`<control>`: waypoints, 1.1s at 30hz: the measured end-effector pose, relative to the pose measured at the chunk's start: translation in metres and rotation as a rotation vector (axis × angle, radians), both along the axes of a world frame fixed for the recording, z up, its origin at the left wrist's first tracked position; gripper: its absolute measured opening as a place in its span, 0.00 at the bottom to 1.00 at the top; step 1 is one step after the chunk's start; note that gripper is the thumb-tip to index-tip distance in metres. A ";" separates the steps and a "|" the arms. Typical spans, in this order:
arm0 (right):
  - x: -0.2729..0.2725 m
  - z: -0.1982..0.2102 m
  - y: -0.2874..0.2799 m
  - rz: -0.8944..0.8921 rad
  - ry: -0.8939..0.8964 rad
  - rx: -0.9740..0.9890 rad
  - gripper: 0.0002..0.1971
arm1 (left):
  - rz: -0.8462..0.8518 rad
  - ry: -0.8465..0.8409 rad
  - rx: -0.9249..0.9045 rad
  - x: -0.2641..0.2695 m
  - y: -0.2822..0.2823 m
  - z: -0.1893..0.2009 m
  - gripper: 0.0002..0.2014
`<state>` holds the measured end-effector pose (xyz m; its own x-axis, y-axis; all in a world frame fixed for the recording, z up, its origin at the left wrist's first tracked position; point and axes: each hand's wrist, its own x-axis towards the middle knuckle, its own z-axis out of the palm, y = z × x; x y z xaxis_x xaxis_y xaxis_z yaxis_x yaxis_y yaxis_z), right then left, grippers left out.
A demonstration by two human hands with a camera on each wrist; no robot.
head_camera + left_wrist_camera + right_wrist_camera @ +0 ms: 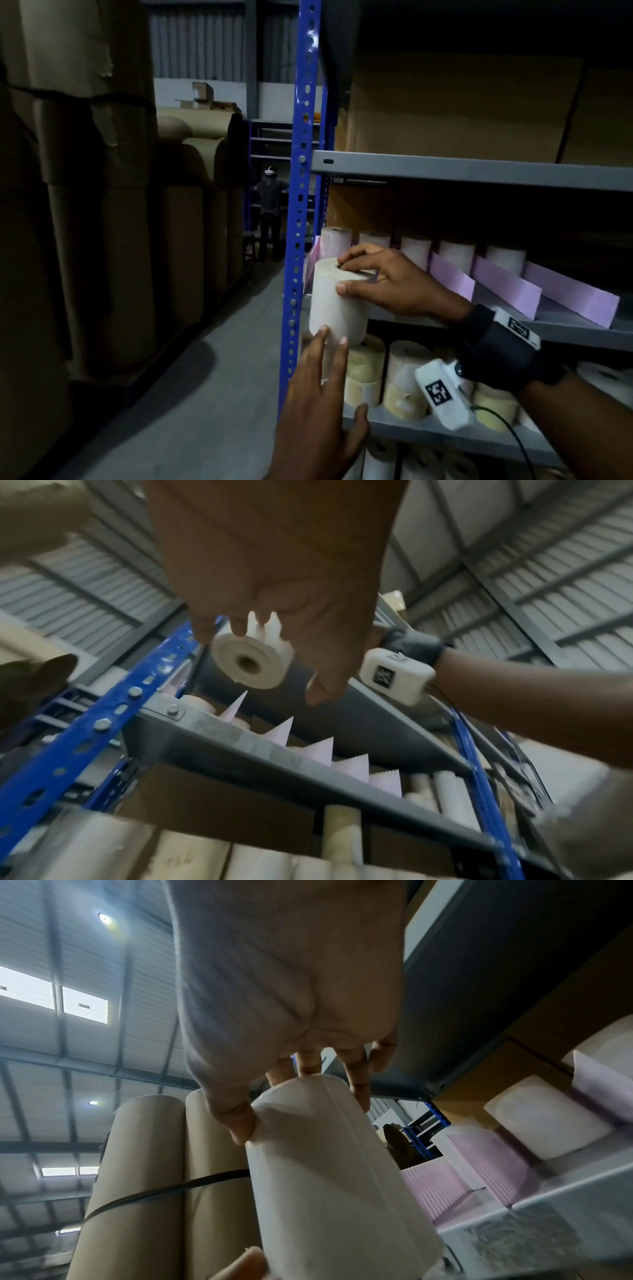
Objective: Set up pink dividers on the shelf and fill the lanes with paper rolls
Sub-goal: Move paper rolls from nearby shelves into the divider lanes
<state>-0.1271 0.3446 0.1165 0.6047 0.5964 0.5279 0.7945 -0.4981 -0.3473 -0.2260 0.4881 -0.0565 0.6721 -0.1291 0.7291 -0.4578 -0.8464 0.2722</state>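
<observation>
A white paper roll (337, 305) is held upright in front of the grey shelf's (565, 330) left end, beside the leftmost lane. My right hand (344, 274) grips its top, thumb on the side and fingers over the core hole. Below it, my left hand (330, 359) touches the roll's bottom edge with straight fingers. Several pink dividers (507, 286) stand on the shelf, each lane holding a white roll (457, 253) at the back. In the right wrist view the held roll (325, 1177) fills the centre, with the dividers (435, 1191) to its right.
A blue perforated upright (298, 205) stands just left of the held roll. The shelf below carries more rolls (404, 377). Cardboard boxes (462, 106) sit on the shelf above. Tall brown paper reels (102, 205) line the aisle's left side, and a person (270, 212) stands far down it.
</observation>
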 end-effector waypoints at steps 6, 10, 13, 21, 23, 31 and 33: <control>0.056 -0.002 0.017 -0.057 0.001 -0.051 0.22 | 0.097 0.075 0.206 0.053 0.007 -0.002 0.43; 0.089 -0.007 0.021 -0.082 -0.012 -0.096 0.23 | 0.088 0.081 0.183 0.087 0.012 -0.010 0.44; 0.108 -0.011 0.023 -0.099 -0.004 -0.108 0.24 | 0.101 0.100 0.175 0.104 0.013 -0.015 0.43; 0.147 -0.004 0.027 -0.174 -0.021 -0.247 0.25 | 0.092 0.127 0.130 0.143 0.012 -0.014 0.45; 0.155 0.008 0.030 -0.220 -0.075 -0.425 0.23 | 0.077 0.149 0.155 0.155 0.014 -0.011 0.45; 0.198 0.035 0.050 -0.265 -0.041 -0.704 0.19 | 0.132 0.198 0.264 0.175 0.014 -0.002 0.47; 0.211 0.037 0.052 -0.279 -0.037 -0.723 0.21 | 0.141 0.145 0.272 0.176 0.015 -0.003 0.47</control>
<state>0.0840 0.3965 0.1535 0.7728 0.6284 0.0887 0.6108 -0.7744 0.1647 -0.0502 0.5032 -0.0591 0.7912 -0.2044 0.5764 -0.3045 -0.9490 0.0815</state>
